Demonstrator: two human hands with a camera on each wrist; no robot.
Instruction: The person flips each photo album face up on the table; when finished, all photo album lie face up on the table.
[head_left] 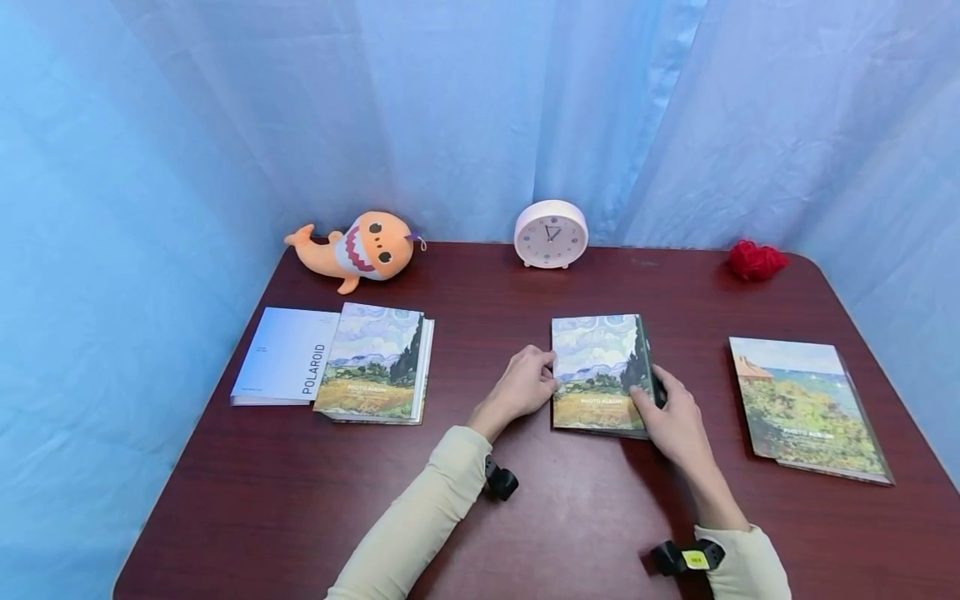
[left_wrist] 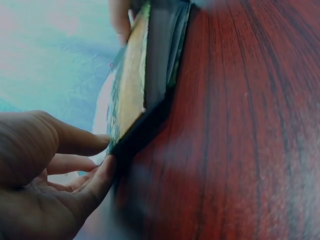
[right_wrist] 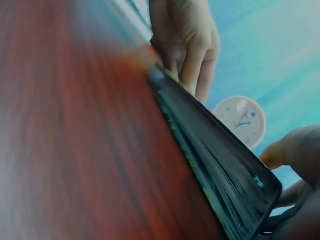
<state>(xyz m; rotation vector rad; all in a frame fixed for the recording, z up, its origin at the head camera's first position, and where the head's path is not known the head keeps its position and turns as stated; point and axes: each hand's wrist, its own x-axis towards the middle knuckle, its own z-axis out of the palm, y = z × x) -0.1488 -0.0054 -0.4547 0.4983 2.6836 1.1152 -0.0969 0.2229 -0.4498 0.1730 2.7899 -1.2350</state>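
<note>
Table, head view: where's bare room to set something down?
Bare: between clock and red bundle; between left album and left hand; near-left, in front of blue book. Crowded: blue book and left album, no visible gap; middle album, held by left hand and right hand.

the left arm slants up from below in a pale sleeve [head_left: 423,508], its left hand [head_left: 525,382] angled inward, the thumb and fingertips drawn close in a pinch. the right hand [head_left: 677,421] faces it, well apart, gripping with the thumb reaching inward and set apart from the fingers. a length of bare forearm shows below the right wrist [head_left: 701,467], down to the right sleeve [head_left: 750,567].
</note>
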